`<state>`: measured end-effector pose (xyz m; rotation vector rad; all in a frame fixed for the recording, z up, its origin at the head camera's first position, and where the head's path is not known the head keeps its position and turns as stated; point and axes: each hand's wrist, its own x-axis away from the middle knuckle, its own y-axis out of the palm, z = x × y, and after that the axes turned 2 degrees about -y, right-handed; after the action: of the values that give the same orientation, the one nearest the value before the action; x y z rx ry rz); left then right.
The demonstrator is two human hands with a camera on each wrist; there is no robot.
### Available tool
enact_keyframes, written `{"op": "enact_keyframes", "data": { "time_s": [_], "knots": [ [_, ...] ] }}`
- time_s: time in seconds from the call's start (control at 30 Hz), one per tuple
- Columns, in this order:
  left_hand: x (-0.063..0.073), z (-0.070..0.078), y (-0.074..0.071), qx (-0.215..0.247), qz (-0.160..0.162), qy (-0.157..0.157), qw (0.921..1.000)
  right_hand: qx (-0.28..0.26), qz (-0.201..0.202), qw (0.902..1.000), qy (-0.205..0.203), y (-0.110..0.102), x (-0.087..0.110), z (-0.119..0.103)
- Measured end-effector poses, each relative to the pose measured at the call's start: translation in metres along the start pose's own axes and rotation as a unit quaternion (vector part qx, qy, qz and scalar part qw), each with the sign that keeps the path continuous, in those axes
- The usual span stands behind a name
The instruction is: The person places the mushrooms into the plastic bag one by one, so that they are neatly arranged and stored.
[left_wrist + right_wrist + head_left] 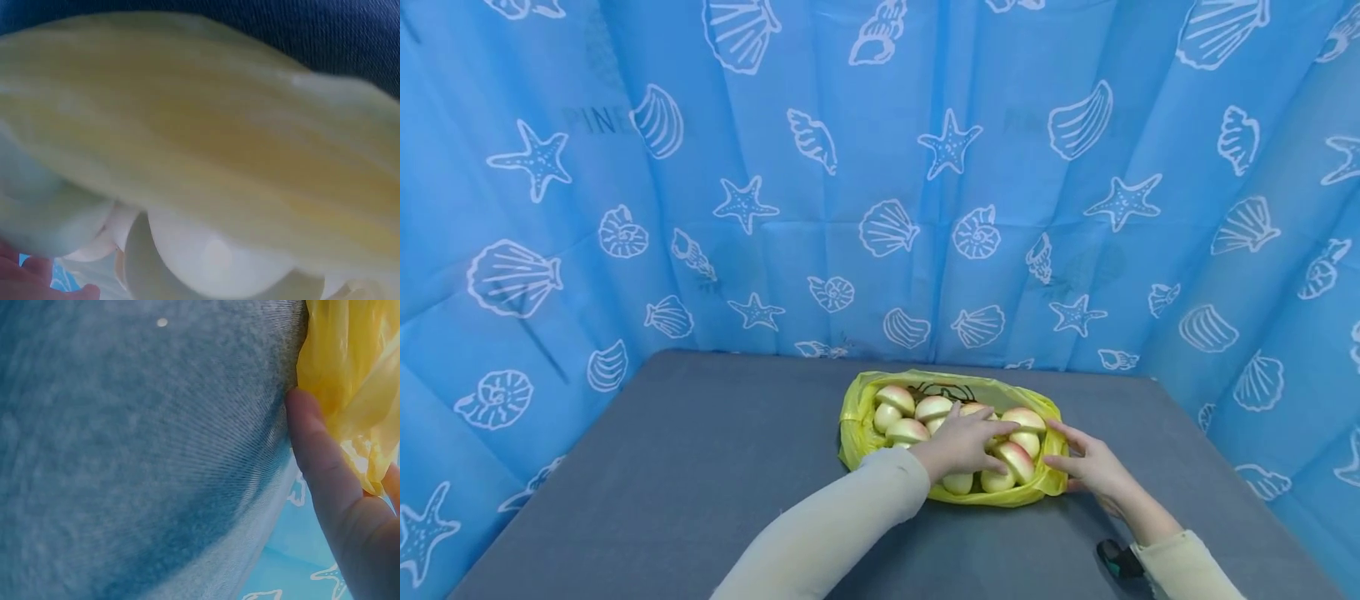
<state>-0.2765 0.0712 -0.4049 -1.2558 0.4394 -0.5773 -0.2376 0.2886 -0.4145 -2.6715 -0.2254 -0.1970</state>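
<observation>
A yellow plastic bag (850, 437) lies with its mouth wide, holding several pale mushroom-shaped pieces (895, 400) with pink-tinged caps. My left hand (964, 442) reaches over the pieces in the bag's middle, fingers spread among the caps; whether its fingertips press on any piece is hard to see. At the bag's right end, my right hand (1097, 473) touches the yellow plastic with its fingers apart. In the right wrist view, one straight finger (325, 462) rests along the bag's side (350, 375). Rounded pale pieces (212, 256) appear blurred under the bag's rim (187, 125) in the left wrist view.
The bag sits on a grey cloth-covered table (730, 467). A small black object (1118, 558) lies beside the right sleeve. Blue curtains (820, 192) with white shell and starfish prints hang behind the table and along both sides.
</observation>
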Motion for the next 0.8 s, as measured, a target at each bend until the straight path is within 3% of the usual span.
{"op": "enact_keyframes", "data": {
  "time_s": [0.33,0.5,0.8],
  "knots": [
    [-0.0008,0.0004,0.0012,-0.055,0.024,0.013,0.9981,0.006,0.001,1.0,0.005,0.0003,-0.0012,0.0004],
    [-0.0006,0.0016,0.0013,-0.087,0.057,0.005,0.9946,0.006,0.004,0.9999,0.012,-0.0004,-0.0024,-0.0014],
    [-0.0002,0.0071,0.0079,-0.092,0.103,-0.031,0.9899,0.001,-0.002,0.9999,0.013,0.0,-0.0021,-0.0007]
  ]
}}
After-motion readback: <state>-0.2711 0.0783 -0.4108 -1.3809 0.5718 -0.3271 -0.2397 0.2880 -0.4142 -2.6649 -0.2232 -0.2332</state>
